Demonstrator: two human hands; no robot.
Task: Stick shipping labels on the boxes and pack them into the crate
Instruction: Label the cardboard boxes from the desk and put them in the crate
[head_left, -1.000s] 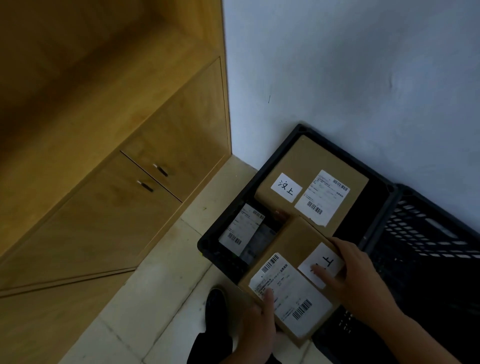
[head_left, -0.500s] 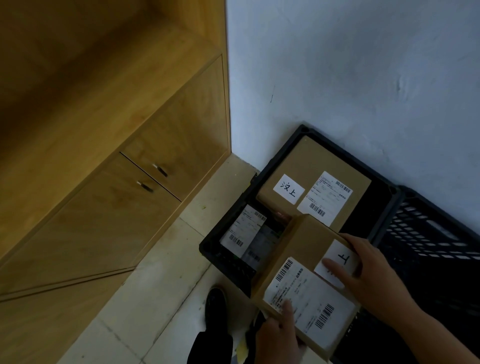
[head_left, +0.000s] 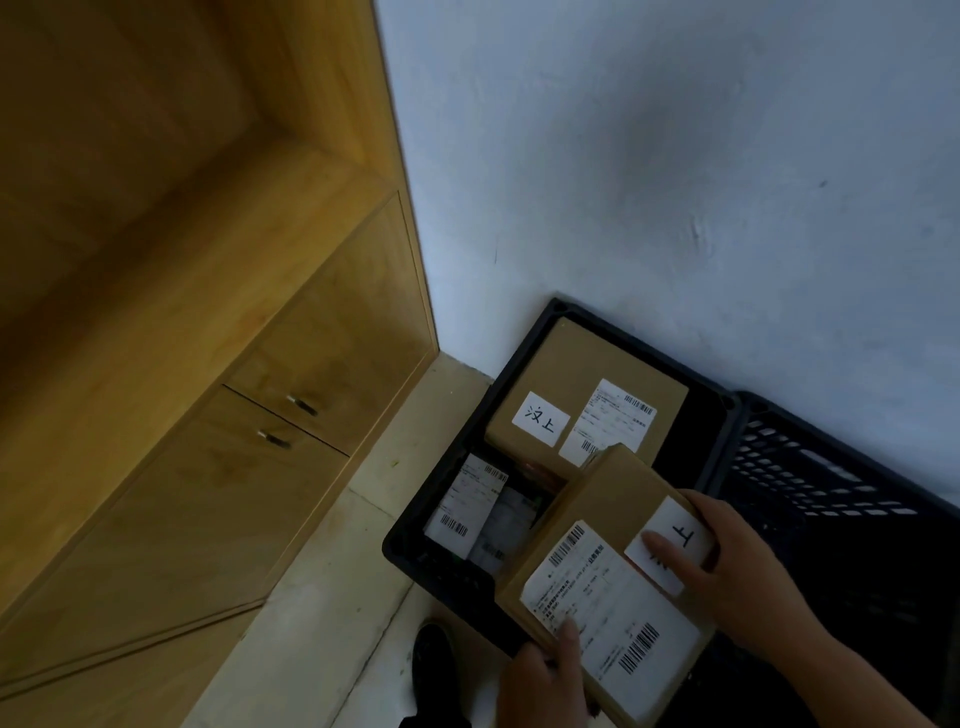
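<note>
The pale plaster wall (head_left: 675, 156) and the yellow wooden cabinet (head_left: 208, 415) stand well beyond our fingers. The black plastic crate (head_left: 558, 307) lies below and ahead of them, with a second black lattice crate (head_left: 831, 483) just beyond the right knuckles.

Ahead of the fingertips, a large brown cardboard box (head_left: 587, 374) already sits in the crate. To the left of the left thumb, a flat white-labelled parcel (head_left: 462, 504) lies lower down.

Between both hands we hold the smaller brown cardboard box (head_left: 618, 499), tilted over the crate's near side. In the last second its far corner has advanced, and it now covers the bottom of the large box's label. We judge the packing to be under way.

The right hand (head_left: 743, 566) clamps the right edge, with its forefinger laid straight on the small white square sticker (head_left: 670, 540). The left hand (head_left: 545, 680) presses its thumb on the white barcoded shipping label (head_left: 613, 608). Its other fingers are hidden beneath the box.

With both stickers on, this box seems to need only lowering into the crate.
</note>
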